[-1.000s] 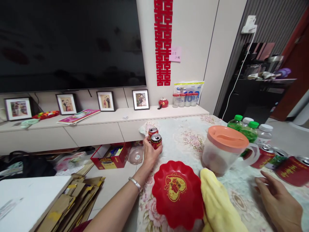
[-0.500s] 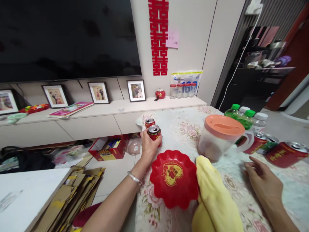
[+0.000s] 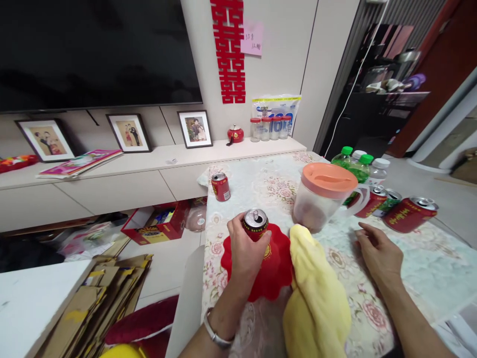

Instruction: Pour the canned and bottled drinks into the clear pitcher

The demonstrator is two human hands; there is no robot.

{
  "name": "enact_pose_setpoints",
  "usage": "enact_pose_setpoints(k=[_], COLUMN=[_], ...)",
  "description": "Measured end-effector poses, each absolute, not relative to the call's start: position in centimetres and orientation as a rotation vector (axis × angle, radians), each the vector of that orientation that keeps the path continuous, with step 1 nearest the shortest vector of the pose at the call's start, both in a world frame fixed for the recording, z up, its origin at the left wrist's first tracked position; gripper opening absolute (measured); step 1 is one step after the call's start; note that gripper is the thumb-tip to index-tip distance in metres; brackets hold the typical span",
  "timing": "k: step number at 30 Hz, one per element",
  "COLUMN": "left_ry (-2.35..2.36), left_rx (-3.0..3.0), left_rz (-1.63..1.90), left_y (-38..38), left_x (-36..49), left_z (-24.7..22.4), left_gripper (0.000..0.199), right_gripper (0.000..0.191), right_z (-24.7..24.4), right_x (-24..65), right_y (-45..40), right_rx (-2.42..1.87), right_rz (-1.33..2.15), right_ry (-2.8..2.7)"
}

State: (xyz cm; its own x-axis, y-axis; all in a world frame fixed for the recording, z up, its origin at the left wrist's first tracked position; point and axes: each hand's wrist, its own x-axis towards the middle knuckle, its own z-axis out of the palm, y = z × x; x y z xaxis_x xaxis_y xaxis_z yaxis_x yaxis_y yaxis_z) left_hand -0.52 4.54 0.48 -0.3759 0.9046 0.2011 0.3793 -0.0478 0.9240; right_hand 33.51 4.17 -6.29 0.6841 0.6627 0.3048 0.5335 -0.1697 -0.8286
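While a can is clasped by the left hand at the dish, the right hand is held half-spread near the jug.

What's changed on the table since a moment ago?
The left hand has drawn its held can toward the person, away from the other red can; in view it now overlaps the red dish. The other red can, jug and yellow cloth stayed put; the right hand still holds nothing.

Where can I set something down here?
The tablecloth is free between the far can and the jug, and right of the right hand. It's crowded around the bowl, left hand and towel, and by the bottles.
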Motion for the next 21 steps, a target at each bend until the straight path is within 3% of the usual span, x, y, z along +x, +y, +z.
enact_pose_setpoints(k=[11,21], left_ry=[1.694,1.69], left_rx=[1.335,1.512], left_rz=[1.408,1.418], left_y=[3.5,3.4], left_x=[0.4,0.5], left_z=[-1.5,-3.2], left_gripper=[0.063,0.055], right_gripper=[0.052,0.055], right_z=[-5.9,-3.4], right_x=[32.7,30.7], right_y=[3.8,5.4], right_rx=[-1.71,-1.326], right_rz=[0.218,0.384], right_ry=[-0.898,-0.911])
